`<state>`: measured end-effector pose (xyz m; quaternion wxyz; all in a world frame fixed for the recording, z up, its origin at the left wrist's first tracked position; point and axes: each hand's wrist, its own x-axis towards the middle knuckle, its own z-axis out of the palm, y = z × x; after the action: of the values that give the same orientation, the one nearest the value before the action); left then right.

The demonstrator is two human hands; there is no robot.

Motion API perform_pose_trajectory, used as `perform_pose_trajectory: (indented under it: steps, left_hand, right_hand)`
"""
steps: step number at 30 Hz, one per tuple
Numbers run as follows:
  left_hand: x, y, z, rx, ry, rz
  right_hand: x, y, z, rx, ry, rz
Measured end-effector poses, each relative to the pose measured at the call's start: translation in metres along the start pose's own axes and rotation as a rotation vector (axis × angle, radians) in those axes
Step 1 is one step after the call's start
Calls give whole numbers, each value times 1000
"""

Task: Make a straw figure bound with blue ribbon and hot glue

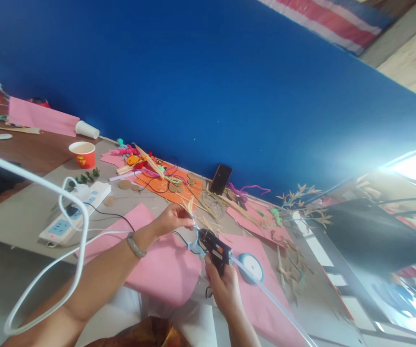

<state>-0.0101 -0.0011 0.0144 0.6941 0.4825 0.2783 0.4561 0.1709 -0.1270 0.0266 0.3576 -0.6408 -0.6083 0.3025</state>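
My right hand [225, 288] grips a black hot glue gun [215, 246], with a long translucent glue stick [267, 291] running out of its back end. Its nozzle points toward the fingertips of my left hand [175, 219]. Those fingers pinch a small straw-coloured dried plant piece [190, 206] that sticks up from them. A light blue ribbon [194, 246] hangs just below the pinch, beside the nozzle. Whether nozzle and plant piece touch is too small to tell. Under both hands lies pink paper [170, 277]. Right of the gun sits a ribbon spool [251, 268].
A white power strip [76, 213] with cords stands at left, near a red paper cup [84, 155]. A white cable [82, 250] loops across the foreground. Orange paper [164, 185] with craft scraps and a phone [221, 179] lie along the blue wall [193, 86]. Dried stems [292, 262] lie right.
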Motion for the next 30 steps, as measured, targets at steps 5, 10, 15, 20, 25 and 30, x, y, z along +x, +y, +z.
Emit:
perform_pose_trajectory:
  steps: [5, 10, 15, 20, 25, 30]
  left_hand:
    - [0, 1, 1, 1, 0, -3]
    - [2, -1, 0, 0, 41, 3]
    - [3, -3, 0, 37, 71, 3]
    - [1, -1, 1, 84, 106, 4]
    - [-3, 5, 3, 137, 94, 3]
    - [-5, 7, 4, 135, 87, -2]
  right_hand:
    - [0, 2, 0, -13, -1, 21]
    - [-2, 5, -3, -1, 18, 14]
    - [-7, 5, -22, 169, 128, 109]
    - [-4, 23, -66, 396, 239, 268]
    - [2, 61, -107, 186, 312, 373]
    - [6, 83, -123, -185, 234, 471]
